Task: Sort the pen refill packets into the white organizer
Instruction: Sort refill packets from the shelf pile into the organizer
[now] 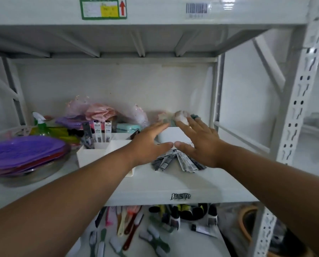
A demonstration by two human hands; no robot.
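A loose pile of grey and white pen refill packets (pixel 179 161) lies fanned out on the middle shelf. To its left stands the white organizer (pixel 91 154), with a few packets (pixel 101 132) upright in its far compartments. My left hand (pixel 151 143) and my right hand (pixel 199 141) hover flat above the pile, fingers spread, thumbs nearly touching. Neither hand holds anything. My hands hide the pile's far part and a white container (pixel 170 136) behind it.
Stacked purple and red plates (pixel 25 154) sit at the left with a green spray bottle (pixel 41 125) behind. Pink bags (pixel 99 112) and small items line the back wall. The lower shelf holds brushes (pixel 125 225) and bottles (pixel 175 216). A perforated upright (pixel 296 108) stands at right.
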